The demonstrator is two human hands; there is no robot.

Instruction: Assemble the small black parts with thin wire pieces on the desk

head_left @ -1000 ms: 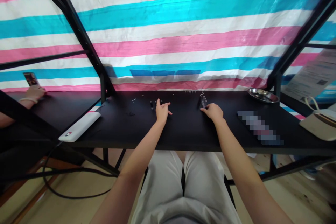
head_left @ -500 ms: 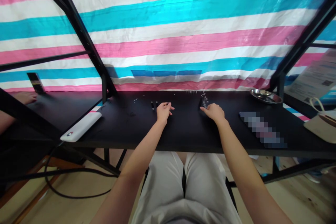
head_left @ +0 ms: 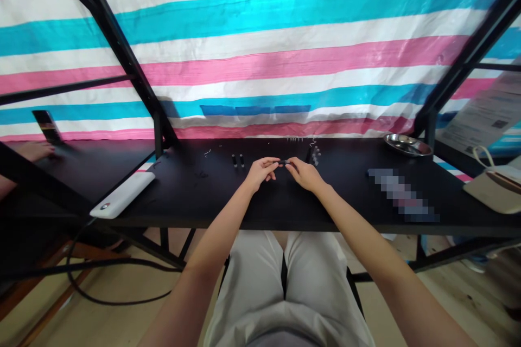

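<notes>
My left hand [head_left: 260, 172] pinches a small black tube [head_left: 282, 162] between thumb and forefinger, its other fingers loosely curled. At the tube's right end, the closed fingertips of my right hand [head_left: 306, 175] grip a small grey part [head_left: 287, 162]. Whether that part is joined to the tube, I cannot tell. Two similar black tubes with light ends, a left one [head_left: 234, 161] and a right one [head_left: 241, 161], stand on the black table [head_left: 183, 195] beyond my left hand. Just past my right hand lie a black piece [head_left: 309, 154] and a cluster of small grey pieces [head_left: 316, 156].
Tiny light pieces [head_left: 295, 139] form a row along the back edge. A metal dish [head_left: 408, 145] sits at the back right, a blurred-out object [head_left: 402, 195] before it, a beige bag [head_left: 494, 190] beyond. A white device [head_left: 122, 195] lies left, near another person's hand [head_left: 40, 150].
My right hand has moved left from the cluster of grey pieces to meet my left hand. Both hands are now together at the small black tube.
</notes>
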